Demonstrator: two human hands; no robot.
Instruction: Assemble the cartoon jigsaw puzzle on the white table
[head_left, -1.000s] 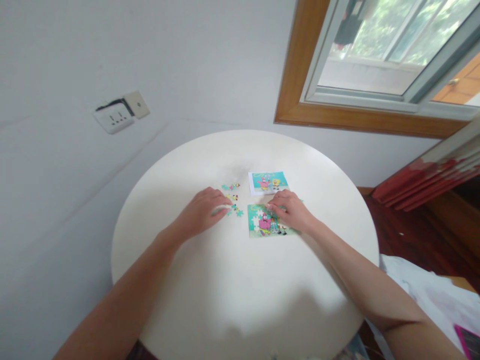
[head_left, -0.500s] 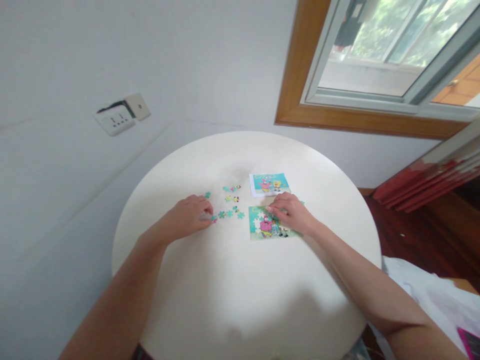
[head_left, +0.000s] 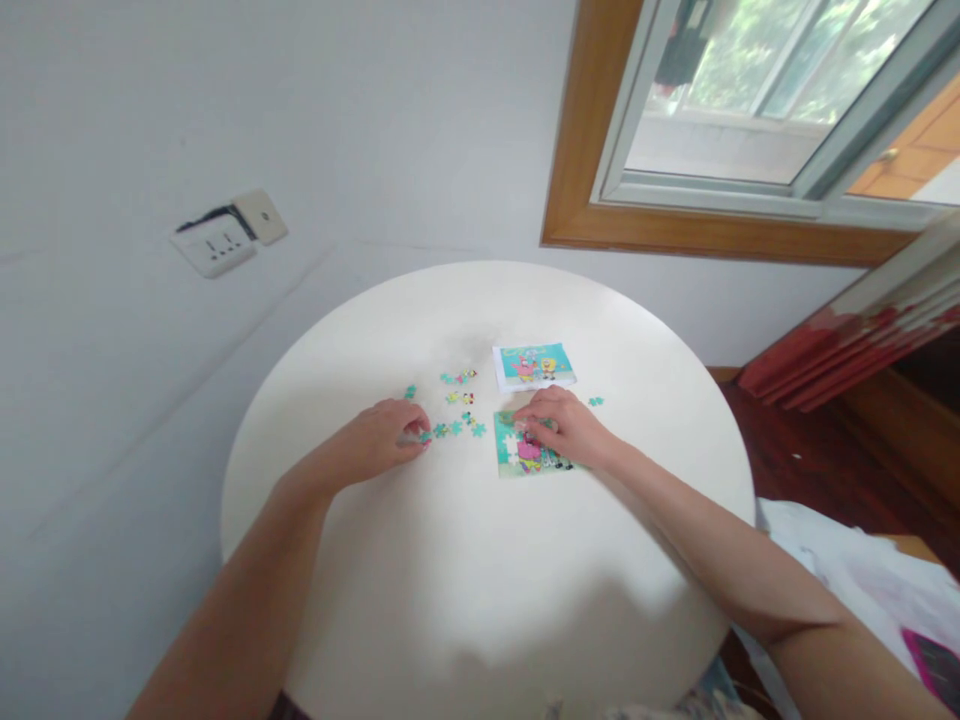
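Observation:
My left hand [head_left: 382, 440] rests on the table at the left of the loose pieces, thumb and forefinger closed on a small teal and pink puzzle piece [head_left: 426, 437]. A partly filled jigsaw puzzle [head_left: 508, 468], with a pink cartoon starfish and white gaps, lies flat in front of me. Over its upper right part is my right hand [head_left: 562, 422], fingertips pinched down on the puzzle; whatever is in them is hidden. Several loose puzzle pieces [head_left: 456, 428] lie in short rows between the two hands. Just behind the puzzle is a reference picture card [head_left: 534, 366] showing the cartoon scene.
The round white table [head_left: 450, 560] stands against the wall. One loose teal piece [head_left: 595, 401] lies right of my right hand, another [head_left: 410, 391] behind my left. A wall socket [head_left: 214, 245] is at the left, a wood-framed window [head_left: 720, 225] and red curtain [head_left: 806, 365] at the right.
My right hand has moved left across the puzzle, uncovering the loose piece on its right. My left hand stays by the same piece, fingers now closer around it. The view has shifted slightly.

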